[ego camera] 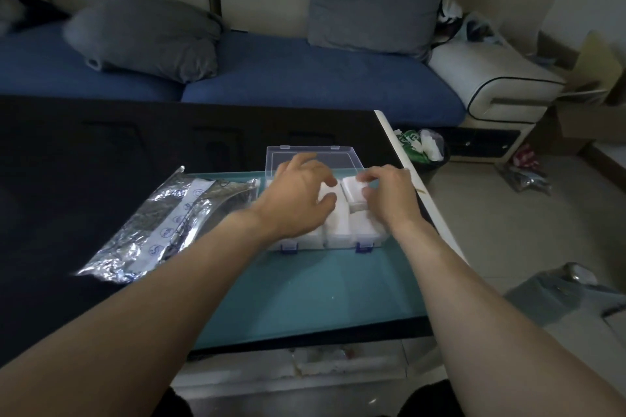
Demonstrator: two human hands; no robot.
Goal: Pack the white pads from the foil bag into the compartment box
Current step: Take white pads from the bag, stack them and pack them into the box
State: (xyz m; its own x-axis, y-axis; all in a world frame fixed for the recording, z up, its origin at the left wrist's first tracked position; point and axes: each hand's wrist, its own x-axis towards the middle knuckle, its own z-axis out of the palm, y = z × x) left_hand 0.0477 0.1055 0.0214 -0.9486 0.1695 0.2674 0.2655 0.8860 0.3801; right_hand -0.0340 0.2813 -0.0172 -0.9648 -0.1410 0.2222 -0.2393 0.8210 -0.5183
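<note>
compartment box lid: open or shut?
Open. The clear lid stands raised behind the compartment box, with white pads exposed.

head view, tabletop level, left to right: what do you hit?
foil bag → left hand → white pad pinched in the right hand → white table edge → bin on the floor. Both hands are over the compartment box.

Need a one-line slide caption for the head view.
Both hands, left hand and right hand, seat white pads in the open compartment box; foil bag lies alongside.
</note>
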